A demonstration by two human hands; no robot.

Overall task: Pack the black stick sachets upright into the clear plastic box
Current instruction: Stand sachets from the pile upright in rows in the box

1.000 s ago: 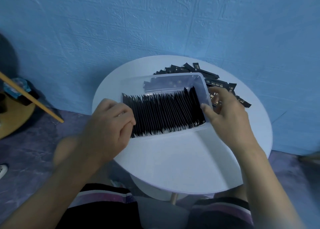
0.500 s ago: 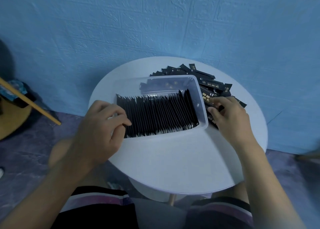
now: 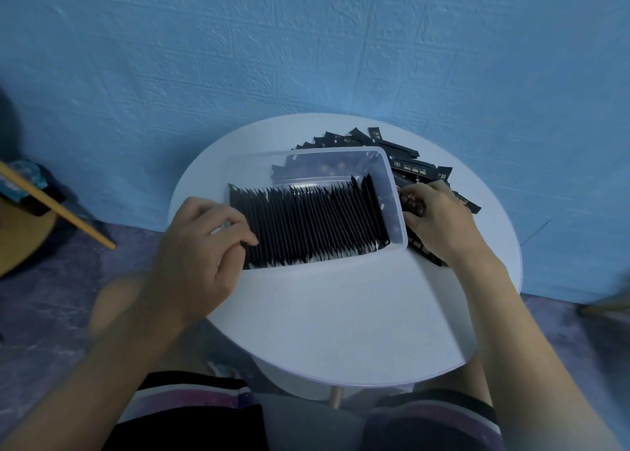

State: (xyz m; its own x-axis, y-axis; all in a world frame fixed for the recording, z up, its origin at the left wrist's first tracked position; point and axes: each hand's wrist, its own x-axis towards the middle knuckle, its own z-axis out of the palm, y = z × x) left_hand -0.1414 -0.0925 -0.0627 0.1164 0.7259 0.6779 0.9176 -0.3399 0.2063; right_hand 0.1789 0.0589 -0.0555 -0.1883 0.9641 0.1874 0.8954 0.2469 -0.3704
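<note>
1 row point(image 3: 306, 225) of sachets stands in the box point(image 3: 392, 184); left hand point(image 3: 201, 246) fingers curl on its end, right hand point(image 3: 443, 218) fingers clamp sachets from the loose pile point(image 3: 416, 169).

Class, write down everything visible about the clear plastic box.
The clear plastic box is a translucent, open-topped rectangular tub with rounded corners, sitting flat on the white table. A row of black stick sachets stands upright along its near side; the far side looks mostly unfilled. The left hand, fingers curled, covers its left end; the right hand grips loose sachets beside its right wall.
</note>
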